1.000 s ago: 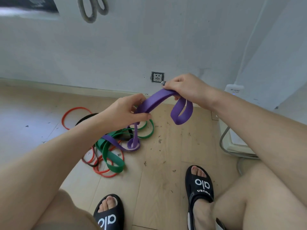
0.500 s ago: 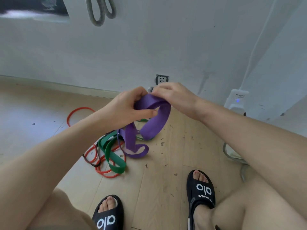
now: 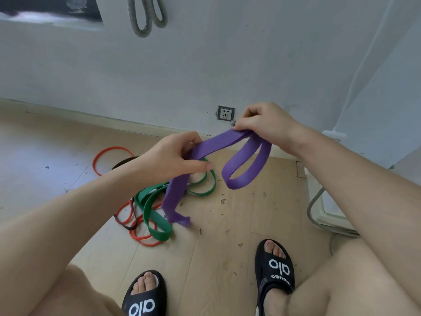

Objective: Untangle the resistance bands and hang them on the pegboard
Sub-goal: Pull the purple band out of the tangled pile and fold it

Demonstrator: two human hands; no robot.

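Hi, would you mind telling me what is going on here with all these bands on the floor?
A person is holding a wide purple band in both hands: the left hand grips one stretch and the right hand pinches another, with loops hanging from each. The green band, red band and a dark band lie tangled on the wooden floor. A grey band hangs on the wall.

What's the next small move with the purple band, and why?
Probably lift both hands to draw the purple band clear. The left hand and right hand each hold it, one loop hangs free, but its lower end trails over the green band in the floor pile.
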